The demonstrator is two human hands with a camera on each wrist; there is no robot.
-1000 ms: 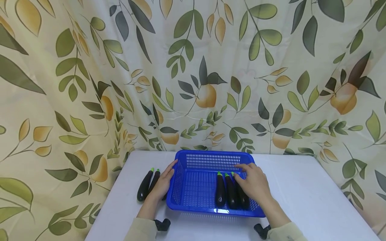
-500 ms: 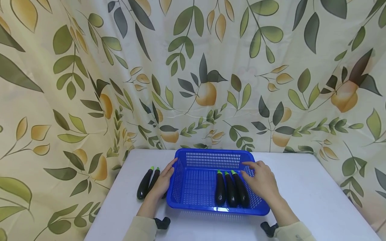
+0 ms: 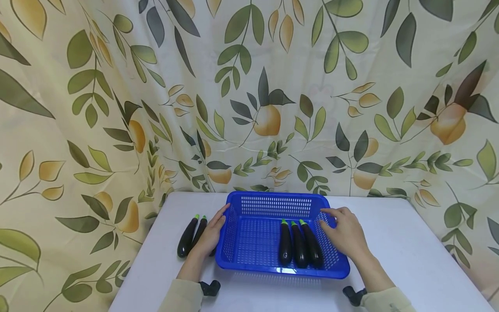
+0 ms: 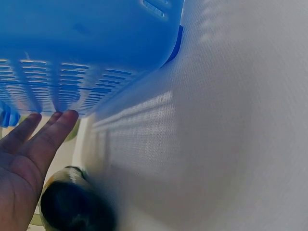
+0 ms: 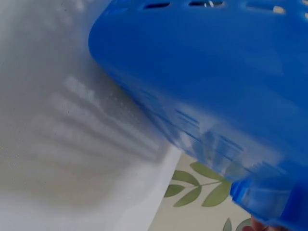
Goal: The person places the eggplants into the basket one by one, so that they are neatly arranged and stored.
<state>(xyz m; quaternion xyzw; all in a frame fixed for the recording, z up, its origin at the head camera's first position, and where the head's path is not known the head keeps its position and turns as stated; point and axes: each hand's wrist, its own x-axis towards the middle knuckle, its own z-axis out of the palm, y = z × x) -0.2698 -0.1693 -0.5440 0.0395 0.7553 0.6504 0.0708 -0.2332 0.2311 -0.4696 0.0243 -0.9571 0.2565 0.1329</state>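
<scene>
A blue plastic basket (image 3: 253,236) stands on the white table, with three dark eggplants (image 3: 299,245) lying side by side in its right half, green stems pointing away from me. My left hand (image 3: 210,238) lies against the basket's left side; in the left wrist view its straight fingers (image 4: 53,132) touch the slotted wall. My right hand (image 3: 345,232) is at the basket's right rim, thumb and index finger apart and reaching over it, with no eggplant between them. In the right wrist view only bits of fingertips (image 5: 262,225) show under the rim.
More eggplants (image 3: 188,237) lie on the table left of the basket, partly hidden behind my left hand and wrist; one shows blurred as a dark shape (image 4: 72,207). A leaf-patterned curtain (image 3: 249,108) hangs behind the white table (image 3: 390,242).
My right hand has moved right, from above the rightmost eggplant to the basket's right rim, uncovering that eggplant. My left hand and the basket have stayed in place.
</scene>
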